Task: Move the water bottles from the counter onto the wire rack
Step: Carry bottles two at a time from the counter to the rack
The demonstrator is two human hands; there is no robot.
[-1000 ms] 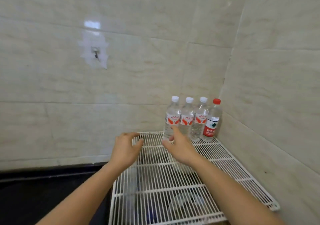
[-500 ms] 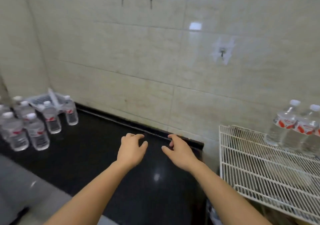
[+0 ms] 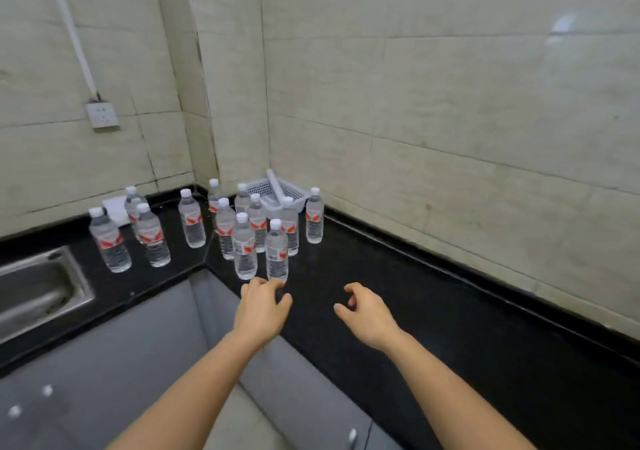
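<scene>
Several clear water bottles with white caps and red-and-white labels stand in the corner of the black counter (image 3: 433, 318). The nearest two, one bottle (image 3: 277, 252) and its neighbour (image 3: 245, 248), stand just beyond my left hand (image 3: 261, 307). That hand hovers with loosely curled fingers, its fingertips close to the nearest bottle's base, holding nothing. My right hand (image 3: 369, 312) floats over the bare counter to the right, fingers loosely curled and empty. More bottles stand further left, such as one by the sink (image 3: 109, 241). The wire rack is out of view.
A steel sink (image 3: 38, 286) is set into the counter at the left. A white plastic basket (image 3: 277, 191) sits in the back corner behind the bottles. A wall socket (image 3: 102, 115) is on the left wall. Grey cabinet fronts (image 3: 138, 363) lie below the counter edge.
The view has swung left from the wire rack to the counter corner. Both empty hands now hover near the cluster of bottles.
</scene>
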